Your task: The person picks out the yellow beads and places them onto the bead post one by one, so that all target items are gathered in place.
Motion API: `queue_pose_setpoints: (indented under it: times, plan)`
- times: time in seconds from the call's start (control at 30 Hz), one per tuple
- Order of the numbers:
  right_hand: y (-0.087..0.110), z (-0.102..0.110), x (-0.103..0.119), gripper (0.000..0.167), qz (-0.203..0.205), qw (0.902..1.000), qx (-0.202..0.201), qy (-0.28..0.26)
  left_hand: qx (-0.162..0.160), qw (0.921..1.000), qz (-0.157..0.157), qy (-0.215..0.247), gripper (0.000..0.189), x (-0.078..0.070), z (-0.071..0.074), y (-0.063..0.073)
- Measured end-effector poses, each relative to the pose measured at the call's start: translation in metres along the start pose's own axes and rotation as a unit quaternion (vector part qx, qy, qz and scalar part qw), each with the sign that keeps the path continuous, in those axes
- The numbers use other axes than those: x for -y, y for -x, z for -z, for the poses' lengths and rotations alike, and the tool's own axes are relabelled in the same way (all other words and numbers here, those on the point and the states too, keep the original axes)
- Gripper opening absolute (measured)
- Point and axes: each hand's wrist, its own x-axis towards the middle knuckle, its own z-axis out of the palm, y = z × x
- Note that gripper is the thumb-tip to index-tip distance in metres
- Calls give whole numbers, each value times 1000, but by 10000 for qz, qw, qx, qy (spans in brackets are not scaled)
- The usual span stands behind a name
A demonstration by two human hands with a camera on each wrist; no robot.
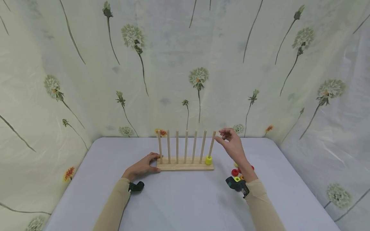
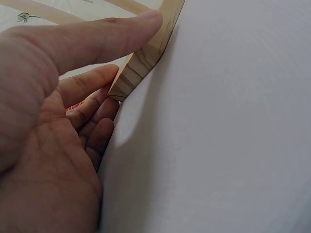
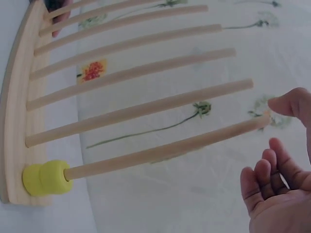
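Observation:
A wooden peg rack [image 1: 185, 167] with a row of several upright pegs stands on the table. My left hand [image 1: 141, 166] holds the left end of its base, thumb at the front edge and fingers behind, as the left wrist view shows of the base end [image 2: 138, 70]. Two yellow beads [image 3: 47, 178] sit stacked at the bottom of the rightmost peg [image 3: 170, 149]. Just right of that peg's top is my right hand [image 1: 233, 147], thumb and fingers apart with nothing between them. The other pegs carry no beads.
To the right of the rack lies a loose group of red beads [image 1: 235, 172], yellow beads [image 1: 237, 179] and orange ones, partly covered by the right wrist and its camera [image 1: 235, 183]. Behind the white table [image 1: 185, 199] hangs a flower-print curtain [image 1: 167, 80].

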Motion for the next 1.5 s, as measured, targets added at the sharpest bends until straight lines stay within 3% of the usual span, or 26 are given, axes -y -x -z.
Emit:
queue_pose_setpoints:
  times: [0.2, 0.37, 0.73, 0.87, 1.07, 1.5]
  plan:
    - [18, 18, -8, 50, -128, 9992, 209, 316, 14, 10000, 56, 33, 73, 2, 0, 0]
    - [37, 32, -22, 47, -300, 9965, 617, 474, 24, 9999, 76, 73, 74, 2, -1, 0]
    - [80, 69, -58, 41, -905, 9836, 1313, 847, 49, 10000, -4, 1, 74, 4, 0, -1]
    - [93, 78, -80, 42, -1152, 9793, 1378, 934, 55, 10000, 43, -33, 75, 4, -1, -2]
    - [115, 85, -100, 45, -1811, 9649, 1341, 1348, 94, 9999, 57, -81, 76, 6, 0, -2]
    - [145, 94, -122, 44, -2361, 9523, 1349, 1382, 60, 9999, 24, -94, 77, 5, 0, -2]
